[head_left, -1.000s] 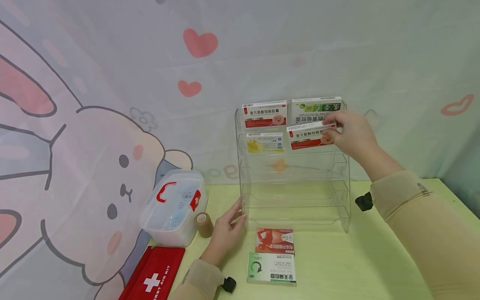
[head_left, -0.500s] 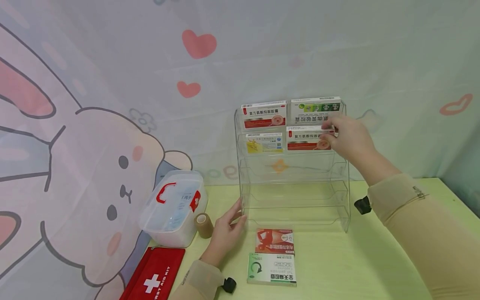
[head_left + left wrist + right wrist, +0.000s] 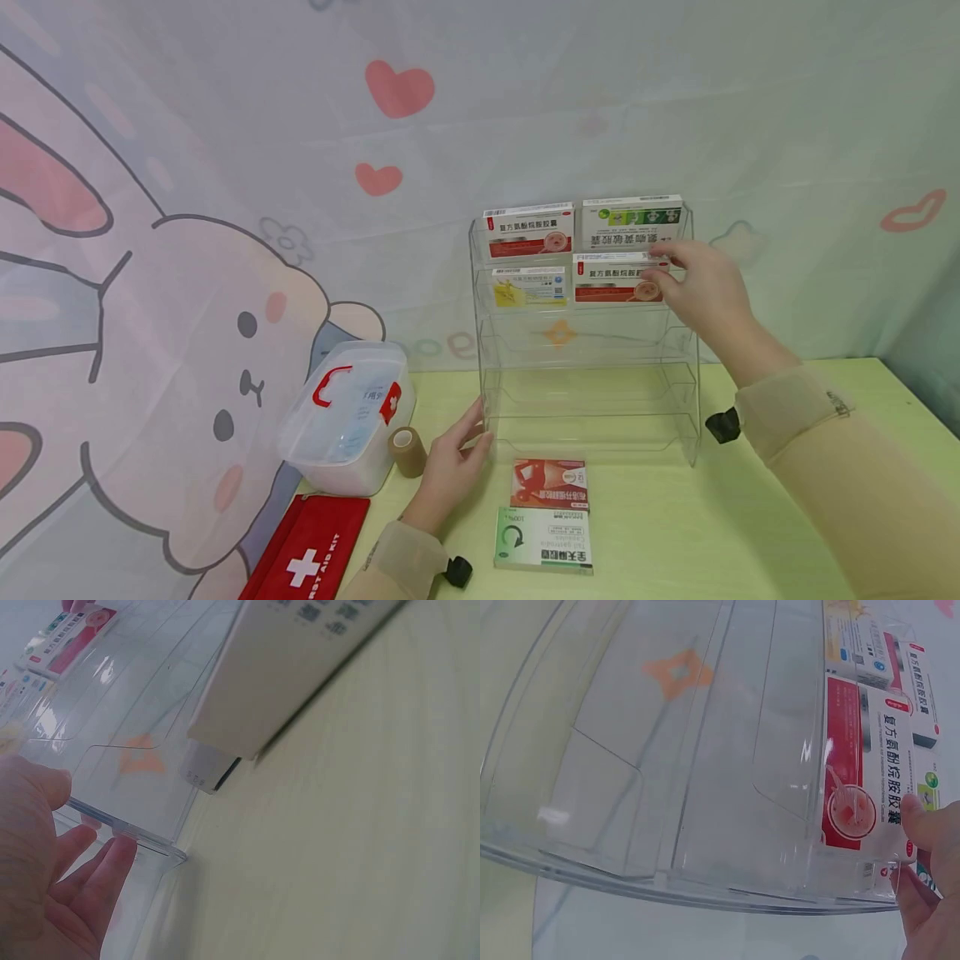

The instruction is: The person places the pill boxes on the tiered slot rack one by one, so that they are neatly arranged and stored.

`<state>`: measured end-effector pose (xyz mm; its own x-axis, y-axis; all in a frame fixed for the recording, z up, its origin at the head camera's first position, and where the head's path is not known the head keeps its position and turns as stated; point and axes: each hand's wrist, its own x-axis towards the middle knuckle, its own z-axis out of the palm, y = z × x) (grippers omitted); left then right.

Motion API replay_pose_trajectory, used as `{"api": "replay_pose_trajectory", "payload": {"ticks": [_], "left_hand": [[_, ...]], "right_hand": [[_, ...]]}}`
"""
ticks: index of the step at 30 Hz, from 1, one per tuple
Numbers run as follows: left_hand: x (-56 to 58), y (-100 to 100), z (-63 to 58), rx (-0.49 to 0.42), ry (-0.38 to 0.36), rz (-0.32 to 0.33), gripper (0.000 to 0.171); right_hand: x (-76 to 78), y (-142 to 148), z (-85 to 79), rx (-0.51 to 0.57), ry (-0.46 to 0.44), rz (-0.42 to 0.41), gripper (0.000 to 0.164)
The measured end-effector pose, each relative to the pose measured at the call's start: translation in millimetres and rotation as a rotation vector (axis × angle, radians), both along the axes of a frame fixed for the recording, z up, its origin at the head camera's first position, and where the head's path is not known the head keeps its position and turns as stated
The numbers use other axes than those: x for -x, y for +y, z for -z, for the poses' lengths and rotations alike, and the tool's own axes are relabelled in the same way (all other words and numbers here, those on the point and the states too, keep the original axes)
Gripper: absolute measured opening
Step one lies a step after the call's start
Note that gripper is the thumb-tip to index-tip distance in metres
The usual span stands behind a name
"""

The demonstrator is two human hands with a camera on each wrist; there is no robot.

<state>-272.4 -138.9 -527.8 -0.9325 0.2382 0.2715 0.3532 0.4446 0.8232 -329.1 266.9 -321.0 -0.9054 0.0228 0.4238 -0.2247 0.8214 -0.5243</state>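
Observation:
A clear acrylic tiered rack (image 3: 588, 387) stands upright on the table. My left hand (image 3: 452, 467) grips its lower left side panel, thumb on one face and fingers (image 3: 105, 889) on the other. In the second tier's right half sits a red-and-white medicine box (image 3: 611, 279); my right hand (image 3: 708, 283) pinches its right end, thumb on the front. Left of it is a yellow-and-white medicine box (image 3: 529, 287). On the top tier stand another red-and-white box (image 3: 529, 231) and a green-and-white box (image 3: 632, 221). The tiers below show no boxes.
A red medicine box (image 3: 550, 483) and a green-and-white one (image 3: 543, 539) lie before the rack. To the left are a translucent first-aid container (image 3: 348, 417), a brown bandage roll (image 3: 408, 452) and a red first-aid pouch (image 3: 315, 542). A printed cloth (image 3: 600, 100) hangs behind.
The red-and-white box, tilted a second ago, has come down level into the second tier. My right hand came down with it and still holds its end. The left hand stays on the rack.

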Motion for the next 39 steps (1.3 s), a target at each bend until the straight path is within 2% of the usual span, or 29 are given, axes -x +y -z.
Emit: {"api": "replay_pose_trajectory", "payload": {"ticks": [6, 10, 14, 17, 21, 25, 35, 39], "left_hand": [[-1.3, 0.4, -0.7, 0.004, -0.017, -0.013, 0.065], [-1.8, 0.9, -1.4, 0.005, -0.023, -0.017, 0.066], [-1.7, 0.9, -1.0, 0.005, -0.013, -0.013, 0.065], [-1.8, 0.1, -0.4, 0.005, -0.008, -0.014, 0.065], [-2.4, -0.7, -0.6, 0.008, -0.014, -0.016, 0.066], [-1.8, -0.4, -1.1, 0.004, -0.011, -0.018, 0.068], [-2.2, 0.2, -3.4, -0.003, -0.012, -0.012, 0.066], [-1.9, 0.0, -1.7, -0.009, 0.001, -0.001, 0.065]], "right_hand": [[-9.6, -2.9, 8.7, 0.142, 0.104, 0.044, 0.043], [-19.2, -9.2, 19.0, 0.255, 0.262, 0.05, 0.035], [-31.1, -21.7, 34.7, 0.287, 0.444, -0.015, 0.023], [-42.3, -34.0, 50.7, 0.304, 0.505, -0.104, 0.019], [-61.3, -49.6, 73.3, 0.375, 0.456, -0.193, 0.017], [-79.9, -62.2, 95.2, 0.417, 0.377, -0.226, 0.016], [-111.9, -82.7, 144.8, 0.381, 0.279, -0.317, 0.024], [-122.9, -90.7, 160.6, 0.359, 0.224, -0.323, 0.023]]}}
